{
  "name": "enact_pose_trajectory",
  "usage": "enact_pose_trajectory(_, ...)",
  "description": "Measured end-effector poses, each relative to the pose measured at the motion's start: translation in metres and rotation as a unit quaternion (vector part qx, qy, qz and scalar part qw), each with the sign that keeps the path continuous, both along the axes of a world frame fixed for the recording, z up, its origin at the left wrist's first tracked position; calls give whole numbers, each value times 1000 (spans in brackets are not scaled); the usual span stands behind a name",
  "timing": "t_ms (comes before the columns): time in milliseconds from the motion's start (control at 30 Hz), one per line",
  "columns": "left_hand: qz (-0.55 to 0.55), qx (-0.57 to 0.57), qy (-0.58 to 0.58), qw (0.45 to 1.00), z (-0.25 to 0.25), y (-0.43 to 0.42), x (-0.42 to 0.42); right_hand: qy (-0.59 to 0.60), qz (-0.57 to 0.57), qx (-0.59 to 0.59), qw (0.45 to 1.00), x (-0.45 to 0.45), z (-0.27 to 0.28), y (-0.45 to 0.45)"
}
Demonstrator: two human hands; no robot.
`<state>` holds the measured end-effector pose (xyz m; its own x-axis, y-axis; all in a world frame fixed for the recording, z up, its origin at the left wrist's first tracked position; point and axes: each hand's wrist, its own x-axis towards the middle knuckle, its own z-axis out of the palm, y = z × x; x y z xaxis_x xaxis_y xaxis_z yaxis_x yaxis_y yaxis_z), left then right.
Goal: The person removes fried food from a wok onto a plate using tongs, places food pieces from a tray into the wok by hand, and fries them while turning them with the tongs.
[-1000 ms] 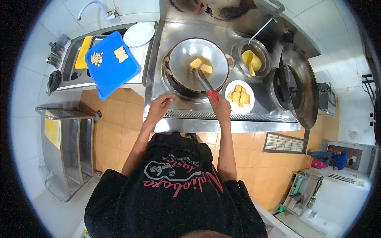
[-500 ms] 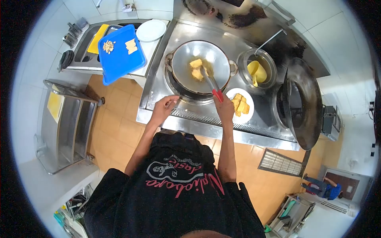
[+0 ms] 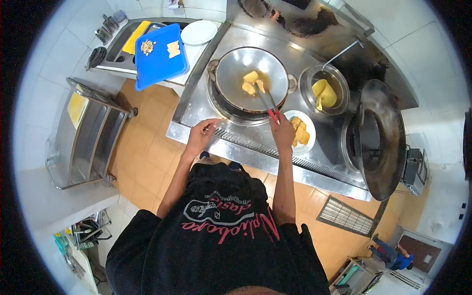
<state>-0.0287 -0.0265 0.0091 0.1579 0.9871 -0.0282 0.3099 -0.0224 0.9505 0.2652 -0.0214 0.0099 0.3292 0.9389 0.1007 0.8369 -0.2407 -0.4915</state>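
Note:
My right hand grips red-handled metal tongs, whose tips reach down into the wok. Several golden pieces of food lie in oil at the bottom, one of them at the tongs' tips. Just beside my right hand, a white plate bears several browned fried pieces. At the front edge of the metal stove, to the left, my left hand hovers or rests with thumb and fingers apart, holding nothing; whether it touches the edge I cannot tell.
A blue tray with cut food overhangs the left counter beside a white plate. Right of the wok are a pot holding a yellow jug and a large tilted dark wok. Another person stands far off, lower right.
The tongs have shifted right within the wok, and their arms look more spread. A third piece of food now shows there. My left hand stays near the stove edge; the view has shifted slightly.

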Motion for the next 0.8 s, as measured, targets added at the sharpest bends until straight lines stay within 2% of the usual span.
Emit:
enact_pose_trajectory(133, -4, 12, -24, 1000, -5, 4, 2, 8, 2, -38, 999, -3, 2, 3)
enact_pose_trajectory(233, 0, 18, -40, 999, -3, 6, 1, 14, 4, 3, 1000, -10, 3, 4)
enact_pose_trajectory(300, -6, 5, -36, 999, -2, 8, -2, 65, 27, 14, 997, -16, 5, 7)
enact_pose_trajectory(533, -19, -19, -12, 1000, -5, 18, -25, 16, -11, -64, 998, -37, 0, 8)
enact_pose_trajectory(600, -16, -13, -27, 999, -8, 20, -32, 27, -15, -3, 1000, -37, 1, 8)
enact_pose_trajectory(800, -32, -17, -33, 999, -4, 32, -49, 34, -24, 19, 999, -45, -1, 31)
